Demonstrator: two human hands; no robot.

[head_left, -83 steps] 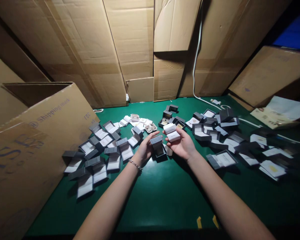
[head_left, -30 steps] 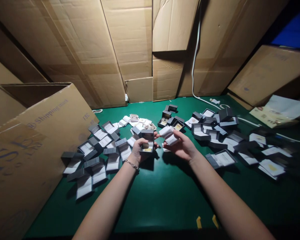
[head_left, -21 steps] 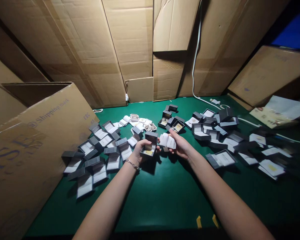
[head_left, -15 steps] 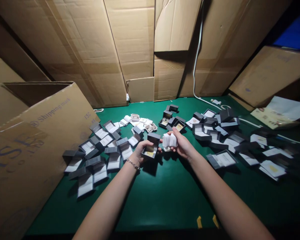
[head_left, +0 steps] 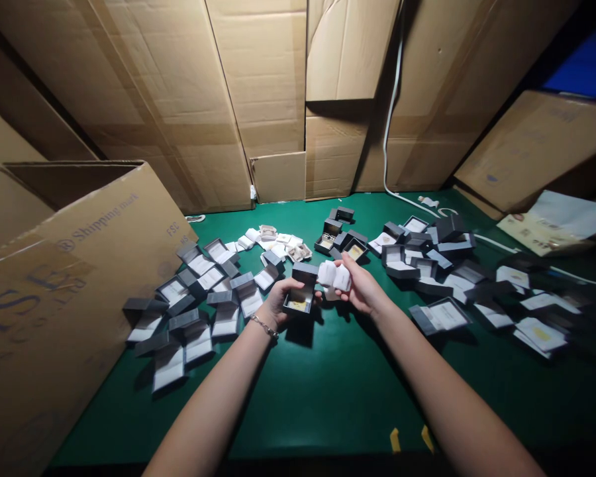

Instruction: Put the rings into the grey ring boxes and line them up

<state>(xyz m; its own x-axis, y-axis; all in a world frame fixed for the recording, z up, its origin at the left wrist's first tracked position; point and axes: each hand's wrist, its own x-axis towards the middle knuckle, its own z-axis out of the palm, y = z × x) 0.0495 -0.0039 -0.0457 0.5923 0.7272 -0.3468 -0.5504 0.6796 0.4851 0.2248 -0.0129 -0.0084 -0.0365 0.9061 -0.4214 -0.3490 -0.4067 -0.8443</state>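
My left hand [head_left: 279,301] is closed around a small dark jewelry box [head_left: 300,291] with its lid raised and something yellow in its bottom. Close to the box's right side, my right hand [head_left: 360,285] grips white padded inserts [head_left: 334,275], pinched between thumb and fingers. Both hands are above the green table [head_left: 318,397]. Just beyond them lies a pile of white inserts [head_left: 281,246]. A few dark boxes [head_left: 331,235] with lids up stand behind my right hand, one showing a yellow inside.
Many open grey boxes with white linings [head_left: 196,331] spread at the left, beside a large carton [head_left: 94,298]. More open boxes [head_left: 427,255] crowd the right. A white cable [head_left: 387,146] runs down the cardboard wall. Papers [head_left: 551,225] lie at far right.
My right hand has tilted the white inserts, and they are now slightly nearer the open box. My left hand keeps its hold with barely any movement.
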